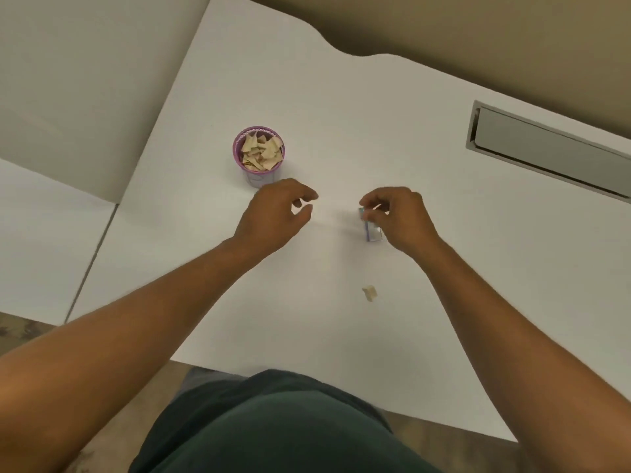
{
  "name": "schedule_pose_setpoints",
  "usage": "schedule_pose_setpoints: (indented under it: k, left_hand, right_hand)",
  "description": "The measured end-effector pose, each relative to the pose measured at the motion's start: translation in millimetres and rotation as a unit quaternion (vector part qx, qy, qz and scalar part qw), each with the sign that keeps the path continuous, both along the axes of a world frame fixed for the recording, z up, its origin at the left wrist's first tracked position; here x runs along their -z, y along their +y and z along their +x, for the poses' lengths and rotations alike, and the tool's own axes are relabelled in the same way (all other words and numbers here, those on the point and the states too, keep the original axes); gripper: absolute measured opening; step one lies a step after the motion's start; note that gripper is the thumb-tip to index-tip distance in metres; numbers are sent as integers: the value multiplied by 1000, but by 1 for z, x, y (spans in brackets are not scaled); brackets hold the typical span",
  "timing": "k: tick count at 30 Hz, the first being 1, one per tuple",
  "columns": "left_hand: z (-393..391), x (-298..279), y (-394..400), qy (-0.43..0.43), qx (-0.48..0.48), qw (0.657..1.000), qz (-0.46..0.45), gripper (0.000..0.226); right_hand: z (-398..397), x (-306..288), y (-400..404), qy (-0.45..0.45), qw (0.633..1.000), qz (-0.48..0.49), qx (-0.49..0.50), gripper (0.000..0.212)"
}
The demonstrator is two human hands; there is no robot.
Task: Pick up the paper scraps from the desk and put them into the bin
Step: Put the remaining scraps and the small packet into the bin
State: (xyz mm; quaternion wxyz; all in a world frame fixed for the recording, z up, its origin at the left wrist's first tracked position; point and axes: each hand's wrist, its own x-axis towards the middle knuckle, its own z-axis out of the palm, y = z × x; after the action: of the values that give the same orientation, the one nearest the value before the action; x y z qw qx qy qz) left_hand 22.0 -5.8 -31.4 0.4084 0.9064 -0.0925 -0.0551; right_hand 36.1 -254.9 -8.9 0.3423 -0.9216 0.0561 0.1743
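Partly hidden under the right hand (pixel 397 218), a blurred, seemingly purple-edged paper scrap (pixel 372 230) lies pinched, long axis front-to-back; left hand (pixel 276 216) hovers loosely open, empty, beside the scrap-filled purple mesh bin (pixel 258 153); a small tan paper scrap (pixel 369 292) rests on the white desk (pixel 341 114).

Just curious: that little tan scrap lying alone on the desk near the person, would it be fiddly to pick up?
Probably a bit. The scrap looks tiny and thin, so likely very light and apt to slide on the smooth desk. It seems folded, lifting slightly, which may give fingertips an edge. It should crumple harmlessly.

small blurred object (pixel 371 227) partly under right-hand fingers (pixel 372 203), perhaps paper
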Motion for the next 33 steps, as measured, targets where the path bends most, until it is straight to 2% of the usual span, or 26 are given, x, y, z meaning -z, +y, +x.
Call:
schedule_pose_setpoints:
  k: [2, 5, 7, 10, 16, 20, 22, 25, 27, 30, 33]
  left_hand:
    - [-17, 17, -19, 25, 82, 994, 70, 23]
    - [-37, 44, -40, 89, 188, 963, 172, 41]
    - [-47, 58, -46, 84, 243, 936, 242, 56]
    - [-54, 71, -48, 36, 268, 914, 301, 68]
    - [-58, 79, -45, 15, 270, 908, 319, 70]
    - [-60, 83, -45, 21, 275, 907, 319, 71]
    - [-60, 84, -44, 30, 276, 907, 316, 71]
    - [-61, 84, -44, 36, 275, 911, 305, 71]
    - [-61, 83, -44, 41, 274, 915, 295, 70]
    - [-60, 82, -41, 46, 279, 916, 283, 71]
    - [-59, 81, -40, 34, 291, 910, 295, 71]
  right_hand:
    - [-43, 23, -23, 67, 997, -36, 0, 14]
    - [-100, 49, -36, 118, 991, -57, -39, 36]
    - [-126, 65, -35, 113, 991, -51, -50, 43]
    - [-149, 85, -27, 59, 995, -72, -46, 34]
    - [-151, 99, -16, -65, 988, -120, -69, 25]
    - [-133, 94, -18, -98, 981, -149, -82, 22]
    - [-118, 86, -15, -108, 982, -144, -55, 22]
    - [-86, 58, 3, -134, 988, -71, 8, 19]
    - [-57, 32, 29, -180, 984, 6, 3, 17]
    - [-9, -2, 83, -267, 960, 61, -61, 16]
    - [32, -19, 131, -280, 949, 55, -138, 18]
